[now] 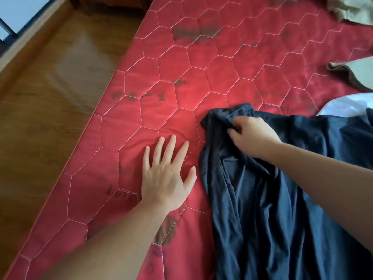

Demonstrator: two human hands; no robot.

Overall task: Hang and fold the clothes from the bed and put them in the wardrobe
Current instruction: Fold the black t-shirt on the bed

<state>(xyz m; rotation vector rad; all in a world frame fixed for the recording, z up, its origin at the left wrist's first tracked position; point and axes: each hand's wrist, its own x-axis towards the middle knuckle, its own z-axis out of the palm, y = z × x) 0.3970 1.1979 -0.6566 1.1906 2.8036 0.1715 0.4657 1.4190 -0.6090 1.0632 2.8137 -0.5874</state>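
A dark navy garment (268,209) lies crumpled on the red quilted bed (181,81), filling the lower right of the view. My right hand (252,136) pinches the garment's upper edge near its top left corner. Beside the garment's left edge, my left hand (167,174) rests flat on the red quilt with its fingers spread and holds nothing. A white garment (347,106) peeks out at the right edge behind the navy one.
Two pieces of beige clothing lie further back on the bed, one at the top right corner (355,9) and one at the right edge (357,75). A wooden floor (50,98) runs along the bed's left side.
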